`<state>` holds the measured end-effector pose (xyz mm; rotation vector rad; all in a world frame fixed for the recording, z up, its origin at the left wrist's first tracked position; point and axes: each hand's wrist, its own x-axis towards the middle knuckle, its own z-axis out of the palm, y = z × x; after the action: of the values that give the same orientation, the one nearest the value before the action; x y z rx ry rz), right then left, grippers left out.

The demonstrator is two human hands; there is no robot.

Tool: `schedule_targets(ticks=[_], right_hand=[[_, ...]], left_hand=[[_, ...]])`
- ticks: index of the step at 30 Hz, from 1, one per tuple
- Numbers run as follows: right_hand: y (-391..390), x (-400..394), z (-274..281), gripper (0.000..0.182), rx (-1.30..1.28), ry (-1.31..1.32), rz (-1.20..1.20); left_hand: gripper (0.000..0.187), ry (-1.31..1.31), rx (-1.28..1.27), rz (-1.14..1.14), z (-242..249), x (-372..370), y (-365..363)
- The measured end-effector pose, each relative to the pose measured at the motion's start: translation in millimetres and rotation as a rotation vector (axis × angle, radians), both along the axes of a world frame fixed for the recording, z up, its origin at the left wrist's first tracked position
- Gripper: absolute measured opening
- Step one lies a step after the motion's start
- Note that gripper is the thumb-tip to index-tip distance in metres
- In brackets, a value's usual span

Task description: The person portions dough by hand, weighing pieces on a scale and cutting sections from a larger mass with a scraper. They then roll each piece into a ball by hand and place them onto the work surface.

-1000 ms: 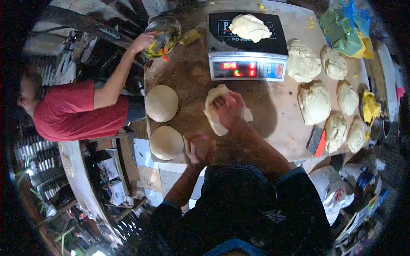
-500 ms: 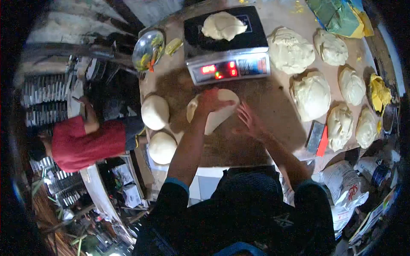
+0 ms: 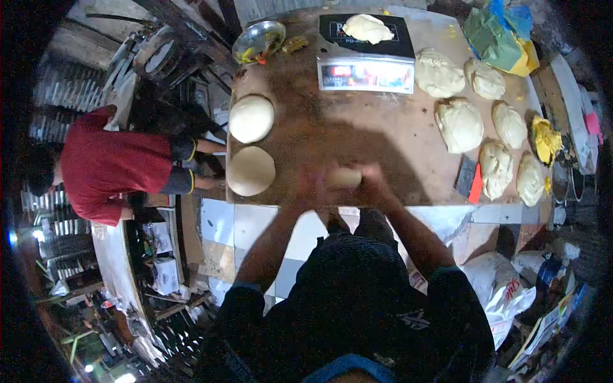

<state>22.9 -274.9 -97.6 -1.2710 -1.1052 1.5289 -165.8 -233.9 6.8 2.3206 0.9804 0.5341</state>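
Note:
A pale piece of dough (image 3: 343, 179) is between my two hands near the front edge of the table, partly covered and blurred. My left hand (image 3: 313, 185) is against its left side and my right hand (image 3: 374, 181) wraps its right side; motion smears the fingers of both. To the left sit two smooth round dough balls, an upper ball (image 3: 251, 119) and a lower ball (image 3: 251, 171). The lower ball is nearest my left hand. Beyond my hands a digital scale (image 3: 365, 75) with red digits carries a flat dough lump (image 3: 368, 29).
Several rough dough lumps (image 3: 460, 126) lie on the right of the wooden table (image 3: 357, 121), by a dark scraper with a red handle (image 3: 476, 184). A metal bowl (image 3: 268, 37) stands at the back left. A person in a red shirt (image 3: 121, 152) bends at the left.
My hands have come back toward the table's front edge, bringing the dough with them and closing in on it. The view has shifted, and the person at the left has moved an arm.

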Motion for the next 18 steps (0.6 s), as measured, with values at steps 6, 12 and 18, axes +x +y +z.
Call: schedule_targets(ticks=[6,12,18], right_hand=[[-20.1,10.6,87.9,0.028,1.228,-1.035,-0.302],[-58.6,57.2,34.5,0.044,0.082,-0.765,1.021],[58.2,119.7,-4.1,0.048,0.092,-0.381,-0.189]], left_hand=[[0.052,-0.080,0.355,-0.090,10.8,8.7,-24.4],[0.045,0.078,-0.714,-0.328,-47.9,12.4,-53.9],[0.041,0.275,0.088,-0.058,-151.9,32.6,111.1]])
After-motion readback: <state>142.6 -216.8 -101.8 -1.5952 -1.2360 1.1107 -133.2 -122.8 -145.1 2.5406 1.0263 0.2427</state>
